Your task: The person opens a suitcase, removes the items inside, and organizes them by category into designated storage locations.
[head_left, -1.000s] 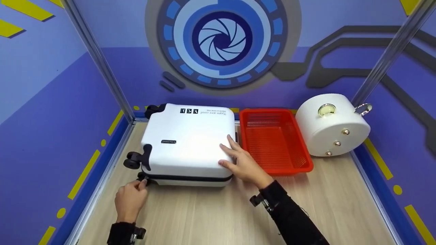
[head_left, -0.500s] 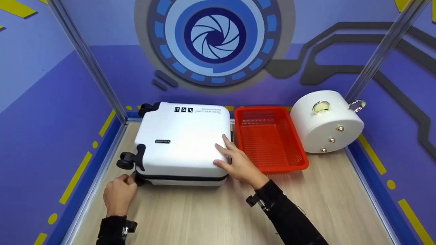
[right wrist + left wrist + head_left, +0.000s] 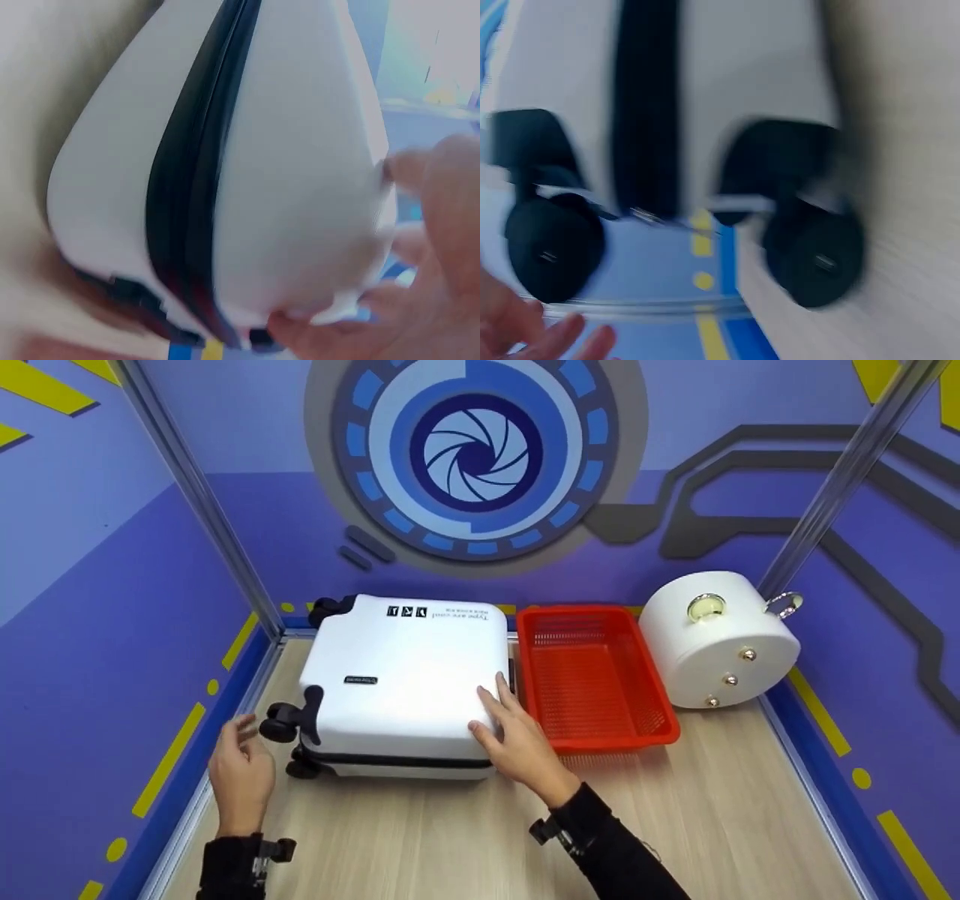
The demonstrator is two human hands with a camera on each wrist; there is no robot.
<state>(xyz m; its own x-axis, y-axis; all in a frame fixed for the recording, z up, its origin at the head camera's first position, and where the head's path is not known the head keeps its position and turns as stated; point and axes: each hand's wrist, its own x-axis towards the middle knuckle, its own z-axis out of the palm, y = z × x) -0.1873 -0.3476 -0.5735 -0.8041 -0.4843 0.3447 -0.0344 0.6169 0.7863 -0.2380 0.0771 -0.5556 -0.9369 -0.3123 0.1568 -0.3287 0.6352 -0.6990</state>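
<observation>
A white hard-shell suitcase [image 3: 405, 675] lies flat on the wooden floor, its black wheels [image 3: 281, 723] pointing left. A black zipper band [image 3: 187, 172] runs round its side. My right hand [image 3: 517, 739] rests on the suitcase's near right corner with fingers spread; the right wrist view shows the fingertips against the shell. Left of the wheels, my left hand [image 3: 241, 772] hovers apart from the suitcase, fingers loosely bent and holding nothing. In the left wrist view, its fingers [image 3: 555, 337] show at the lower left, below one wheel.
A red plastic basket [image 3: 671, 727] stands right of the suitcase. Farther right, a white round case [image 3: 720, 645] with gold studs and ring handles leans near the corner. Blue-purple panels [image 3: 255, 532] enclose the left, back and right sides.
My left hand has let go at the suitcase's lower left wheel end and moved left and up, its fingers loosening. My right hand stays on the right corner.
</observation>
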